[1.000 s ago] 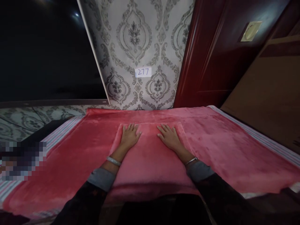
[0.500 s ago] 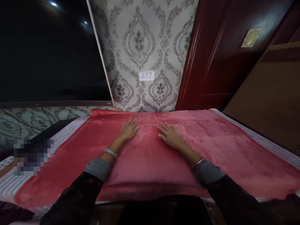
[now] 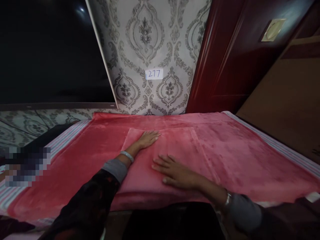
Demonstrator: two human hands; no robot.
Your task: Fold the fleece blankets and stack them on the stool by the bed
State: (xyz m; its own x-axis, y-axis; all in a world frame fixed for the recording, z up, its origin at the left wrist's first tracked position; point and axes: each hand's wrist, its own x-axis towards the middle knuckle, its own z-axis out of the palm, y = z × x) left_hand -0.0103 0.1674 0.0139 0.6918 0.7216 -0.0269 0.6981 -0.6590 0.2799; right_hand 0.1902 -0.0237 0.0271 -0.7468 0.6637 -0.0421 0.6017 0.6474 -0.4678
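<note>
A plush pink-red cloth (image 3: 240, 150) is spread over a surface in front of me, with a rectangular plush piece (image 3: 180, 141) of the same colour on its middle. My left hand (image 3: 148, 138) lies on the far part of this rectangle, palm down with fingers stretched out. Closer to me and a little to the right, my right hand (image 3: 176, 171) is over the same rectangle with its fingers spread. Neither hand grips anything. Beneath the plush cloth, a striped cloth (image 3: 67, 135) shows along the left and right sides.
A large dark screen (image 3: 50, 53) stands at the left. Patterned wallpaper (image 3: 145, 36) carries a white label (image 3: 154, 74) reading 277. On the right are a dark red door (image 3: 232, 60) and a brown panel (image 3: 287, 100). A blurred patch covers something at the far left.
My right hand has come nearer to me and slightly left, turning its fingers leftward. My left hand has shifted a little right, off the rectangle's far left corner. The view has tilted slightly.
</note>
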